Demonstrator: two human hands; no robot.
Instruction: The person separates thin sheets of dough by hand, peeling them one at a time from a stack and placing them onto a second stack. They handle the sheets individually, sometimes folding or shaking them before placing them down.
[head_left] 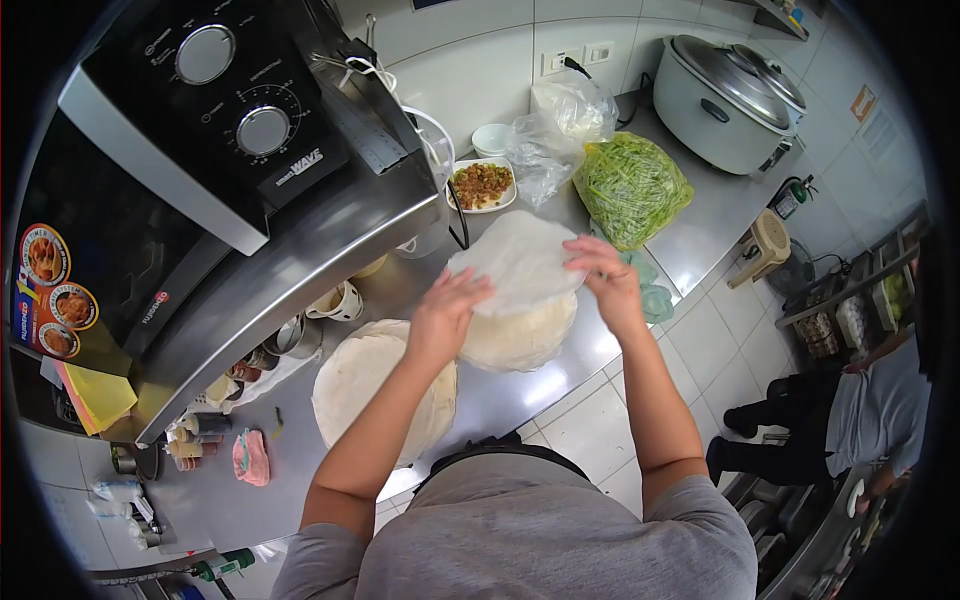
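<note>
While both hands grip it, the top sheet, a thin, pale, round wrapper, hangs raised and slightly tilted over the stack of the same sheets it overlaps. Can't tell whether its far edge is touching that stack.

Sheet is round, so no real long axis. The axis that matters is the grip line, which runs left-to-right across it.
- left hand: on the near-left rim, fingers closed on the edge. Sheet lies up and to the right of it.
- right hand: on the right rim, fingers curled over the top, thumb hidden beneath. Reads as a pinch. Sheet lies to its left.
- Neither hand is nearer: both are in contact, on roughly opposite sides.

Outward from there:
- second stack: wider and flatter, just beside the first on the left and under the left forearm.
- Both stacks sit on the steel counter.
- plate of chopped filling: beyond the sheet.
- bag of green vegetables: right of the plate.
- rice cooker: far right corner.
- microwave: overhangs the counter on the left.
- pink cloth: near-left on the counter.
- another person: crouched on the floor at right, well apart.
</note>
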